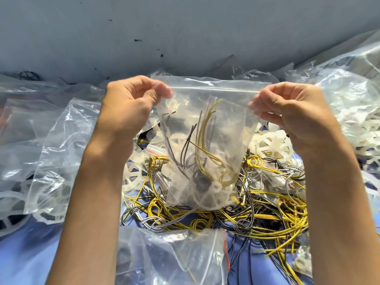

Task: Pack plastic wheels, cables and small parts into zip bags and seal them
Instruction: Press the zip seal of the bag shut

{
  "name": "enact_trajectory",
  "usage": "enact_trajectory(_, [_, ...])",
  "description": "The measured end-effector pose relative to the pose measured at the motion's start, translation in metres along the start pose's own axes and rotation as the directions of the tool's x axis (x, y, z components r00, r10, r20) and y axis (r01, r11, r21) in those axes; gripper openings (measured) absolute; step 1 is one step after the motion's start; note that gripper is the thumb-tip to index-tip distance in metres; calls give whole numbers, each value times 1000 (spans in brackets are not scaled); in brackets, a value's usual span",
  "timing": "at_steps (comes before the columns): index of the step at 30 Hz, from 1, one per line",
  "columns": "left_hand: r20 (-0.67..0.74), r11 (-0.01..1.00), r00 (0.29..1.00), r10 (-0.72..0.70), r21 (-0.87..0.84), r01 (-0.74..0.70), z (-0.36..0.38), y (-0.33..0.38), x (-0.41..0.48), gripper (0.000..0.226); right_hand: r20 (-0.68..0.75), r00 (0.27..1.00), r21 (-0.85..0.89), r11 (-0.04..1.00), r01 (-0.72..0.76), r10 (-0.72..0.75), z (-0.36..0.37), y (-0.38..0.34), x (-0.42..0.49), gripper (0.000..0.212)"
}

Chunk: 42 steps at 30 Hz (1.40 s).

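Observation:
A clear zip bag (226,112) hangs upright between my hands above the pile. Inside it are yellow and grey cables, a white plastic wheel and a small dark part at the bottom. My left hand (131,103) pinches the bag's top left corner at the zip strip. My right hand (292,108) pinches the top right corner. The zip strip runs taut between the two hands. Below the bag lies a tangle of loose yellow, black and grey cables (257,214) on the blue surface. A loose white wheel (271,145) sits just right of the bag.
Clear bags lie all around: one at the left (59,153), one at the bottom centre (168,256), and a large heap of bagged white wheels (353,108) at the right. A grey wall (164,27) rises behind. A blue surface (24,256) shows at the lower left.

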<state>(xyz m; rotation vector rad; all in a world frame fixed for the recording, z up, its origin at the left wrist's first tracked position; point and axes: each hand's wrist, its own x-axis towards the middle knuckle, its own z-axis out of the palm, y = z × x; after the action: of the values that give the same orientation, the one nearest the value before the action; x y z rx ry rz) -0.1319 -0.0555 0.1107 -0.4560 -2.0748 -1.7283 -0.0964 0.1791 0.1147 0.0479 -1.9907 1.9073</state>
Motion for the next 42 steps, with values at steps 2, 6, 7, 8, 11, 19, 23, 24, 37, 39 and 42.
enact_trajectory(2, [-18, 1000, 1000, -2, 2, 2, 2, 0, -1, 25, -11, 1000, -49, 999, 8, -8, 2, 0, 0, 22])
enact_trajectory(6, [-34, 1000, 999, 9, -29, -10, 2, 1, -1, 21, -1, 1000, -24, 1000, 16, -16, 3, 0, 0, 14])
enact_trajectory(7, [-25, 999, 1000, 9, -43, -10, 2, 1, 0, 19, 26, 1000, -9, 1000, 1, -1, 2, 1, 0, 11])
enact_trajectory(8, [-14, 999, 1000, 4, -52, -5, 1, 0, -1, 16, 59, 998, -6, 1000, -17, 18, 1, 2, 1, 8])
enact_trajectory(11, [27, 997, 999, -42, -68, 44, 0, -2, 0, 15, 124, 991, -38, 998, -42, 46, 0, 5, 2, 8])
enact_trajectory(19, [37, 993, 998, -58, -101, 62, 1, -1, -1, 5, 97, 992, -68, 994, 83, -76, 6, 5, 0, 13])
enact_trajectory(23, [-103, 998, 994, -32, -61, 26, 2, -3, 1, 10, 94, 990, -65, 991, 113, -107, 6, 1, -1, 16])
enact_trajectory(24, [-123, 998, 992, -27, -57, 20, 2, -4, 1, 10, 106, 988, -54, 992, 115, -109, 6, 0, -1, 15])
enact_trajectory(37, [151, 975, 981, -122, -166, 147, -1, -2, -3, 25, 178, 976, -121, 982, 145, -122, 9, 3, -1, 16])
enact_trajectory(39, [168, 971, 978, -122, -186, 152, 1, -2, -3, 24, 158, 977, -146, 975, 167, -144, 8, 2, 0, 19])
enact_trajectory(42, [158, 967, 980, -118, -205, 149, 1, -3, -2, 24, 165, 973, -168, 968, 187, -159, 7, 0, -1, 21])
